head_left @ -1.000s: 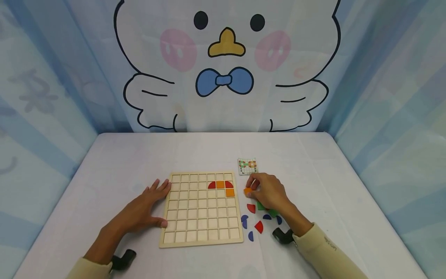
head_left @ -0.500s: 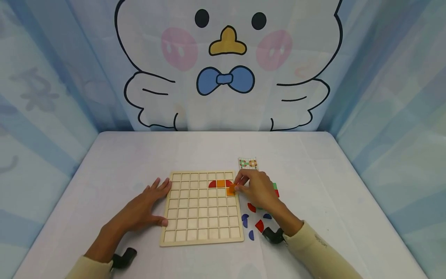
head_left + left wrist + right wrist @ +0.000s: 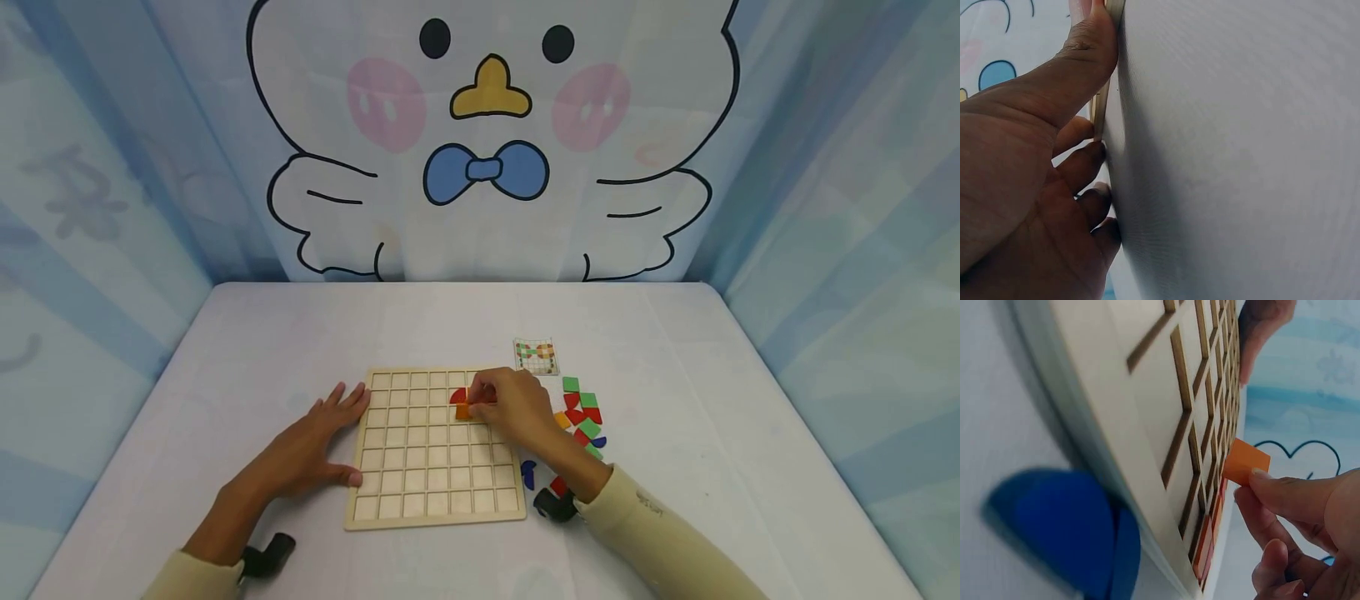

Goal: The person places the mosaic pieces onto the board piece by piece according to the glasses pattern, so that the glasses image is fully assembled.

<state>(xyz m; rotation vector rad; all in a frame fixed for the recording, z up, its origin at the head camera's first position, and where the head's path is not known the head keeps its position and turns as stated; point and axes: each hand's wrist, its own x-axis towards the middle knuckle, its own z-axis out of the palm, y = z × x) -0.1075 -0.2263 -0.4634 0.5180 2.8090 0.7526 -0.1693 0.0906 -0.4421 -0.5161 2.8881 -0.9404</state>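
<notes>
Right hand [image 3: 517,408] moved left across board [image 3: 415,482], pinching orange square [image 3: 1244,461], left hand [image 3: 311,447] spread alongside

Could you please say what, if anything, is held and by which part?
The right hand pinches an orange square near one corner; the left hand touches the board.

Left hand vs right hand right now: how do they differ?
Hold: the left hand holds no piece; the right hand pinches an orange square.
Place: the left hand touches the grid board's left edge; the right hand is over its right part.
Fingers: the left hand's are spread; the right hand's are bent.
Shared: both bare, beige sleeves.
</notes>
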